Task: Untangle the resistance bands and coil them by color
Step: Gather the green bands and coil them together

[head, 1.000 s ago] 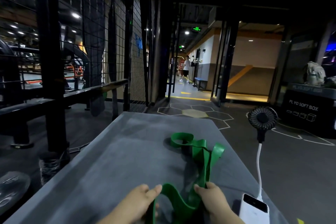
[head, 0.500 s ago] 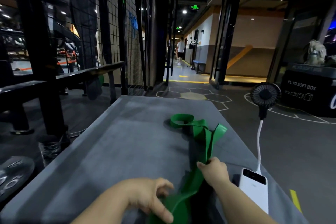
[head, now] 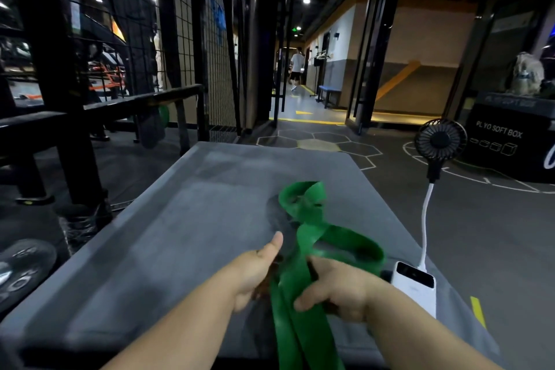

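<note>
Head view: the green band (head: 303, 249) lies on the grey desk (head: 165, 234), its long axis running straight away from the person, with the strands dropping over the near edge. The right hand (head: 342, 288) grips the doubled strands, fingers (head: 322, 273) curled round them. The left hand (head: 255, 273) sits against the band's left edge, thumb out; whether it holds anything I cannot tell. The twisted loops (head: 300, 198) sit beyond both hands, the right slightly nearer. The band is flat, wide and glossy.

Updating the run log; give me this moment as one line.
stage: untangling | left hand: grips green band | right hand: grips green band | far end: twisted loops on grey mat | coiled: not yet
</note>
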{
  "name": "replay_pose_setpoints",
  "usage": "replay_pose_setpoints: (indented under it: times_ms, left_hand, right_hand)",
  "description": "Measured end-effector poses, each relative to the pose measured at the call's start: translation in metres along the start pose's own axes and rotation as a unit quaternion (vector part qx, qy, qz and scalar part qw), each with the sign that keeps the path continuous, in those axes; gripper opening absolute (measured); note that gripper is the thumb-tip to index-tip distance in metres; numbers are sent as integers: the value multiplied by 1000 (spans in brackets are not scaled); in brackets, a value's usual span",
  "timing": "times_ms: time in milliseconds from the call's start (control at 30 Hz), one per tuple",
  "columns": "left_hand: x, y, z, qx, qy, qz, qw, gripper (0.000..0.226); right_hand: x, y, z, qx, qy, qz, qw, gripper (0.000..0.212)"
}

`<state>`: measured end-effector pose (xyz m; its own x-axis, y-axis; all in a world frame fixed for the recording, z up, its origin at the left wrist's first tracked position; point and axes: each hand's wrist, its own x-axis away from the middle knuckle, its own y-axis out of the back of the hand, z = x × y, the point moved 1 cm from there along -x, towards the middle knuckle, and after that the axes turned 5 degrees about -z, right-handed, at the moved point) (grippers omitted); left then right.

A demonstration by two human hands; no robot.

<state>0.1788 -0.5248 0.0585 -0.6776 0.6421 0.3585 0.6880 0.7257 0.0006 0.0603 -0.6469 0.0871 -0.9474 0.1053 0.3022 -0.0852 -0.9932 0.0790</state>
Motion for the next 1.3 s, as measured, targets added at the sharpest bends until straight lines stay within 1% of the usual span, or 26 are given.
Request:
replay_pose_setpoints:
  times_ms: [33, 67, 100, 167, 233, 267, 333, 433, 467, 533, 633, 667, 700, 733, 767, 833, 867, 900, 967, 1033, 1067, 1100, 1133, 1200, 1267, 1300]
  left_hand:
    - [-1, -1, 1, 22, 18, 12, 1000, 118]
    - [1, -3, 1, 40, 35, 25, 998, 106]
    - [3, -6, 0, 53, 48, 40, 997, 85]
    - [5, -11, 1, 68, 65, 74, 993, 45]
    - [7, -14, 2, 77, 78, 79, 991, 24]
    - [8, -14, 3, 78, 80, 82, 990, 24]
    - [14, -17, 3, 64, 76, 78, 992, 28]
    - [19, -16, 3, 63, 39, 48, 996, 16]
    - [21, -15, 1, 63, 25, 43, 997, 16]
    - [24, -12, -1, 61, 0, 51, 997, 22]
    - [32, -9, -2, -1, 1, 94, 996, 27]
    - [32, -9, 0, -18, 10, 100, 995, 25]
    - [34, -9, 0, -26, 17, 101, 994, 20]
    - [34, -10, -1, -35, 23, 94, 995, 24]
    - [34, -10, -1, -40, 19, 77, 996, 41]
    - [28, -7, 0, -26, 30, 50, 998, 85]
    - [26, -6, 0, -11, 43, 40, 998, 97]
    - [27, -7, -2, 15, 60, 37, 997, 97]
    - [30, -8, -5, 94, 99, 53, 989, 91]
    - [31, -12, -8, 161, 103, 84, 978, 95]
    - [32, -14, -10, 179, 99, 91, 975, 92]
    - [33, -16, -13, 196, 89, 87, 973, 81]
    - [33, -17, -15, 215, 78, 75, 971, 67]
    - [33, -17, -19, 244, 61, 62, 966, 55]
    - [33, -15, -20, 258, 37, 61, 963, 44]
    - [36, -15, -21, 255, 18, 63, 965, 36]
  right_hand:
    - [4, -6, -2, 53, 4, 32, 998, 61]
    - [7, -12, -3, 93, 7, 54, 994, 63]
    - [9, -14, -6, 116, 9, 69, 991, 61]
    - [12, -12, -9, 105, 4, 104, 989, 43]
    - [18, -11, -10, 61, -22, 120, 991, 24]
    - [22, -12, -7, 43, -36, 104, 993, 29]
    - [23, -11, -6, 26, -78, 31, 996, 56]
    - [15, -6, -8, -45, -142, -96, 984, 67]
    - [13, -3, -9, -88, -151, -127, 976, 66]
    - [9, -1, -9, -180, -129, -170, 960, 56]
    - [4, -4, -8, -282, -79, -230, 928, 20]
    - [2, -5, -8, -292, -74, -236, 924, 18]
    - [1, -6, -8, -287, -70, -231, 927, 20]
    - [2, -7, -7, -272, -65, -221, 934, 22]
    - [4, -9, -6, -254, -61, -202, 944, 23]
    - [13, -16, -3, -225, -56, -130, 964, 26]
    - [18, -21, -2, -206, -50, -90, 973, 23]
    - [24, -26, 1, -183, -37, -52, 981, 18]
    - [33, -32, 5, -134, -12, 17, 991, 26]
    - [38, -33, 8, -110, 4, 74, 991, 22]
    - [40, -32, 9, -104, 12, 92, 990, 20]
    - [42, -31, 12, -98, 16, 104, 990, 22]
    - [42, -29, 11, -91, 13, 108, 990, 26]
    - [37, -24, 8, -83, -4, 97, 992, 37]
    - [30, -22, 2, -64, -4, 49, 997, 54]
    - [29, -22, 2, -50, -8, 14, 999, 68]
